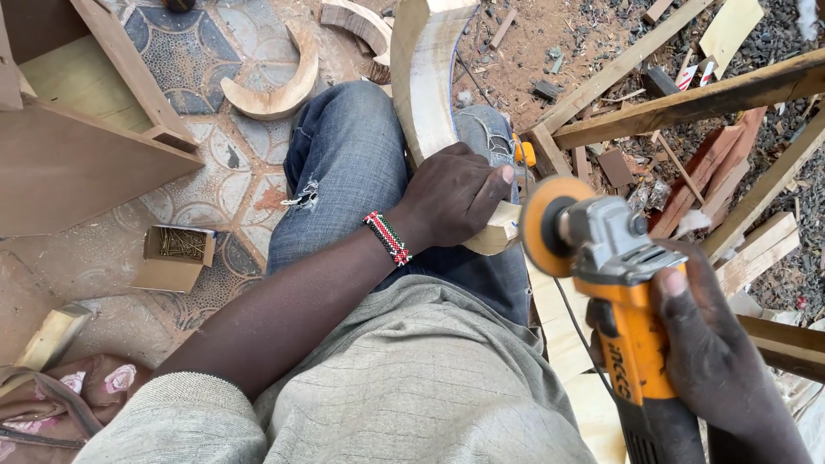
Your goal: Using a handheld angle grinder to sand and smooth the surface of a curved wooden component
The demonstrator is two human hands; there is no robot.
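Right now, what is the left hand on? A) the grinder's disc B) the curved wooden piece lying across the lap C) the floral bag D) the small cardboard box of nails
B: the left hand grips the lower end of the curved wooden piece on the lap, while the right hand holds the orange angle grinder beside it.

head cam, steep down, close-up

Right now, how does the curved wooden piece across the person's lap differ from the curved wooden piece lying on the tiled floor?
The pale curved wooden piece on the lap is long and gripped by the left hand; the crescent-shaped wooden piece on the tiled floor is shorter, more tightly curved, and untouched. Both are pale, bare wood.
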